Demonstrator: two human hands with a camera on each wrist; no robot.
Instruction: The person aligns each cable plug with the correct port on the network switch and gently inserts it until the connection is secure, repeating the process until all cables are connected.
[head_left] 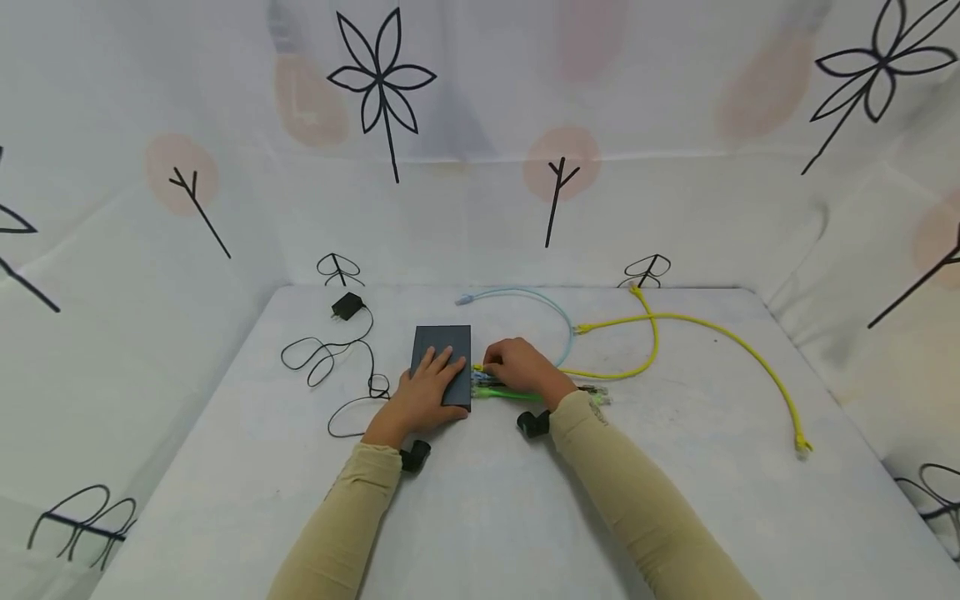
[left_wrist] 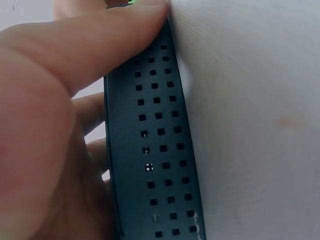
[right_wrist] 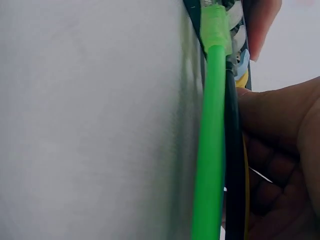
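A dark network switch [head_left: 442, 337] lies flat on the table, its perforated side [left_wrist: 165, 150] filling the left wrist view. My left hand [head_left: 426, 392] rests on its top with fingers spread and the thumb along the near side. At the port side, my right hand [head_left: 525, 367] pinches the plug end of a yellow network cable [head_left: 607, 377]; a bit of yellow plug [right_wrist: 242, 80] shows beyond the thumb. A green cable [right_wrist: 212, 140] and a black cable [right_wrist: 234, 150] run from the ports. The pinching fingertips are partly hidden.
A black power adapter [head_left: 347, 306] with a looped cord lies back left, its cord running to the switch. A light blue cable [head_left: 551, 302] curves behind the right hand. Another yellow cable [head_left: 757, 358] stretches right. Clear plug ends [head_left: 600, 398] lie beside the right wrist.
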